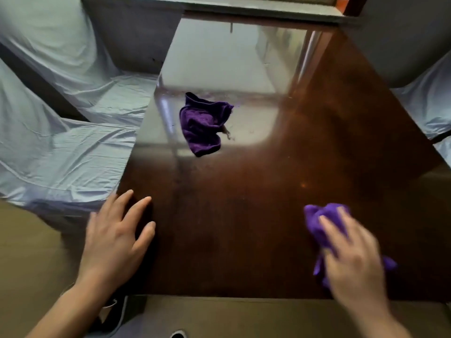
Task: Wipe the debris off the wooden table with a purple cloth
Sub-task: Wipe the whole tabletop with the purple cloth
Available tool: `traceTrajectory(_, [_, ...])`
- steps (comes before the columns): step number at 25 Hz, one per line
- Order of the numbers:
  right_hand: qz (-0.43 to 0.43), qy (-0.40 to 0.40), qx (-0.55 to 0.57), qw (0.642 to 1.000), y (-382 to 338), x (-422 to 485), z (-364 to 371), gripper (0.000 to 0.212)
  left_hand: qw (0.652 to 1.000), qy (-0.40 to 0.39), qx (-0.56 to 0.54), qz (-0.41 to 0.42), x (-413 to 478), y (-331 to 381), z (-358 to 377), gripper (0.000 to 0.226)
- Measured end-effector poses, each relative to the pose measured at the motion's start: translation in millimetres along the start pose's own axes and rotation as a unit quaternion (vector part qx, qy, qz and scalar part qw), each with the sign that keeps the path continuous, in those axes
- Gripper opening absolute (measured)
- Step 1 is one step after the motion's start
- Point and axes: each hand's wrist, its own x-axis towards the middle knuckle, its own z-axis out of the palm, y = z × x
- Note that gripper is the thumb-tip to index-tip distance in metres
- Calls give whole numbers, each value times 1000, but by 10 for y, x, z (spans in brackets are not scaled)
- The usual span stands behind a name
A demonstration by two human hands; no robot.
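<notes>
A glossy dark wooden table [244,203] fills the middle of the view. My right hand [353,259], blurred, presses a purple cloth [319,218] flat onto the table near its front right corner. My left hand [114,235] lies flat with fingers spread on the table's front left edge and holds nothing. A second, crumpled purple cloth [202,125] lies alone on the far left part of the table. A small clump of brownish debris [227,134] sits just right of that cloth.
Seats draped in pale blue sheets stand left of the table [68,132] and at the right edge [429,106]. A window sill [256,8] runs along the far side. A pale cable [122,315] lies on the floor near the table's front left corner.
</notes>
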Motion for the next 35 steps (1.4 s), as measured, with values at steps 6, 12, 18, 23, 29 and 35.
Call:
traceTrajectory(6, [-321,-30,148,935,-1911,-357,510,33,1000,23,-12,1,-53,-24,97,67])
traceTrajectory(12, [-188,-72,64,977,-1888,1266,729,43,997,53,-50,15,-60,-47,88,59])
traceTrajectory(18, [-167,-58,92,980,-2132,714,682,46,993,76,-86,7,-53,-75,92,57])
traceTrajectory(23, [-345,-87,142,924,-2536,498,766,38,985,92,-143,-12,-58,-113,95,59])
traceTrajectory(29, [-269,-112,73,954,-3122,1304,1080,42,994,81,-68,17,-58,-97,125,59])
traceTrajectory(35, [-229,-91,21,969,-3366,2080,1339,41,991,126,-23,32,-27,-92,154,50])
